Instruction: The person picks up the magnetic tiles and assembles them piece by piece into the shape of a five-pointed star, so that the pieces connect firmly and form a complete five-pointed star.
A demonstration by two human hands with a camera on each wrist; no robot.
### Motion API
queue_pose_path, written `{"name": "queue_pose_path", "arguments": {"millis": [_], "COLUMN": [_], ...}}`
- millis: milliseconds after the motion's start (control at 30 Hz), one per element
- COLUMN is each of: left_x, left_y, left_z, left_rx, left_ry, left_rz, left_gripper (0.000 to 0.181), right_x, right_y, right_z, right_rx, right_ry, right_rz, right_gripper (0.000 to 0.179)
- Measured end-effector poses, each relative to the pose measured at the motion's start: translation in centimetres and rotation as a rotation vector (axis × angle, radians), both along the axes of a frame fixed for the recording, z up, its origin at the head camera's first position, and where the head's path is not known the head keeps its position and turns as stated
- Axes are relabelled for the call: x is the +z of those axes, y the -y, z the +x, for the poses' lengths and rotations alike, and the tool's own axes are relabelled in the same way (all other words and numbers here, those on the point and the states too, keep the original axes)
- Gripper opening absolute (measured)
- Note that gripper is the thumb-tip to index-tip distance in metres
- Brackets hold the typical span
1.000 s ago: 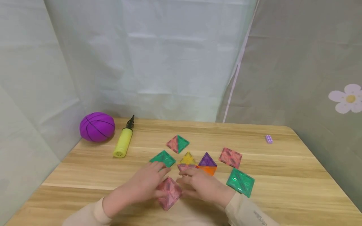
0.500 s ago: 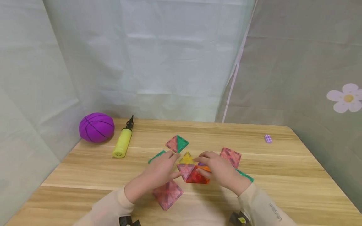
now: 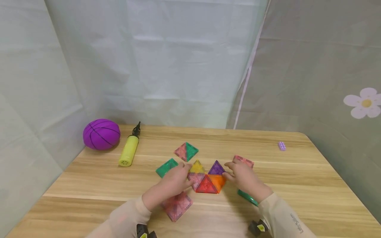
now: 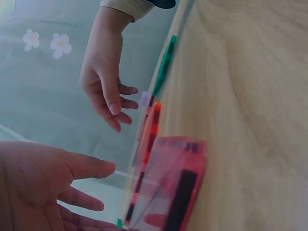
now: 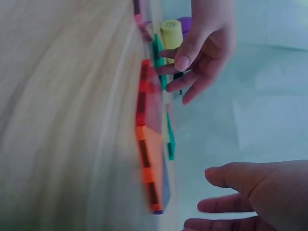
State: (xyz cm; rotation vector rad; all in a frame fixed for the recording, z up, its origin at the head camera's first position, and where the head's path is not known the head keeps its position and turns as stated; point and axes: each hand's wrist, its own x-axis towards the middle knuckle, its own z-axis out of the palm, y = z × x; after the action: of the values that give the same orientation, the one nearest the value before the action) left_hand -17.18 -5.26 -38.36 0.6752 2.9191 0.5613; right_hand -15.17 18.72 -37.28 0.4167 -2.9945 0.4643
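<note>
In the head view, triangular magnetic tiles lie edge to edge in a curved row: a yellow tile (image 3: 196, 167), a pink tile (image 3: 195, 179), a red tile (image 3: 206, 185), an orange tile (image 3: 219, 181) and a purple tile (image 3: 216, 168). My left hand (image 3: 175, 180) is at the row's left side, fingers loosely bent, thumb close by the pink tile. On the opposite side, my right hand (image 3: 245, 178) has its fingertips near the orange and purple tiles. The left wrist view shows the left palm (image 4: 33, 187) holding nothing; the right wrist view shows the right fingers (image 5: 228, 204) spread apart.
Around the row lie a pink square (image 3: 177, 207), a green square (image 3: 165, 167), a pink-and-green pair (image 3: 186, 151), a partly covered pink square (image 3: 245, 161) and a green one (image 3: 247, 197). Farther off are a purple ball (image 3: 102, 134), a yellow pump (image 3: 129, 150) and a small purple block (image 3: 281, 146).
Both hands have lifted from low over the pink square and red tile to the row's two sides. The right hand has gone farther right, uncovering the red, orange and purple tiles.
</note>
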Motion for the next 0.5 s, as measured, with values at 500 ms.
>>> {"name": "queue_pose_path", "arguments": {"millis": [500], "left_x": [-1.5], "left_y": [-1.2], "left_z": [0.0], "left_rx": [0.072], "left_ry": [0.074], "left_rz": [0.292], "left_gripper": [0.054], "right_x": [-2.6], "right_y": [0.3], "right_z": [-0.6], "right_rx": [-0.057], "right_ry": [0.032], "right_rz": [-0.103], "right_gripper": [0.038]}}
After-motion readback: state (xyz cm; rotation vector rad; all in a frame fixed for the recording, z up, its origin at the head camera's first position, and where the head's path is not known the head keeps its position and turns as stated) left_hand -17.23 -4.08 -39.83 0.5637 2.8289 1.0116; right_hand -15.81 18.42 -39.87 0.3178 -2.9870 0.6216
